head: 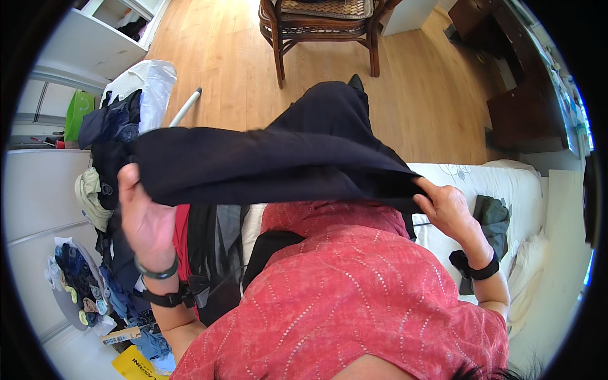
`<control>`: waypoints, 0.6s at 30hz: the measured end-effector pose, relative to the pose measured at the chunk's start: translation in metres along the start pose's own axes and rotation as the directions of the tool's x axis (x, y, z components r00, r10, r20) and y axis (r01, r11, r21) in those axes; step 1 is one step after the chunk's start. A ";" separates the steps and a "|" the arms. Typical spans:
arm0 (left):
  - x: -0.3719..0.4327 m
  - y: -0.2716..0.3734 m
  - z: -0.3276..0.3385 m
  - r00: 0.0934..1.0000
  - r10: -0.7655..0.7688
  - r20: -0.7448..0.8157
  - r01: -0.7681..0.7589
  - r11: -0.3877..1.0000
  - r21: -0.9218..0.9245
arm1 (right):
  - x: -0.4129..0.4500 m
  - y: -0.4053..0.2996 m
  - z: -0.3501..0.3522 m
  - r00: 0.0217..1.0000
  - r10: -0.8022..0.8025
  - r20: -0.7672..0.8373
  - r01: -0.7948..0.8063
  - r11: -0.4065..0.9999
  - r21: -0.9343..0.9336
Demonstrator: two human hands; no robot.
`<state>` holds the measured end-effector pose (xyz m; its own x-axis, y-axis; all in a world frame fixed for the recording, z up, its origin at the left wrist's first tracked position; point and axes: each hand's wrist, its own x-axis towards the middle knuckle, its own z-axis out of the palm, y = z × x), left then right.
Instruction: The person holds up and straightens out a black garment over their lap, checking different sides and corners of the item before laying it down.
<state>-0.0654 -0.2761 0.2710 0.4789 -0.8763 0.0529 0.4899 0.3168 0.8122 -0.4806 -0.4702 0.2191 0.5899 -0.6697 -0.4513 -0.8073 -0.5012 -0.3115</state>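
A dark navy or black cloth garment (266,166) stretches sideways in front of my body, above my lap. At its right end my right hand (444,206) grips the edge between thumb and fingers, and the fabric gapes in a dark fold there. The left end rests against my left hand (147,218); its palm is turned up, the thumb stands apart from the cloth, and the other fingers are hidden by it. Below the garment is my red patterned top (361,294). My dark-trousered leg (327,107) extends beyond the garment.
A pile of dark clothes (114,118) and red and black garments (213,247) lie at left. A round holder of rolled clothes (78,280) is beside them. A folded dark green garment (491,218) lies on the white bedding (441,242). A rattan chair (325,23) stands ahead.
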 end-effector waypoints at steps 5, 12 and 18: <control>-0.009 0.022 0.014 0.955 0.120 0.272 -0.139 0.989 0.050 | 0.019 -0.019 0.015 0.935 -0.287 0.211 0.276 0.958 0.080; -0.004 0.030 0.041 0.953 0.118 0.278 -0.167 0.973 0.158 | 0.068 -0.080 0.034 0.720 -0.693 0.030 0.621 0.663 0.418; 0.004 0.032 0.046 0.958 0.179 0.225 -0.228 0.949 0.216 | 0.077 -0.137 0.012 0.633 -0.705 0.319 -0.070 0.359 0.931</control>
<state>-0.0817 -0.2861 0.3236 0.3821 -0.8644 0.3267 0.1985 0.4221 0.8846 -0.3249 -0.4466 0.2167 0.9371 0.1050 -0.3329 -0.3472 0.3770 -0.8587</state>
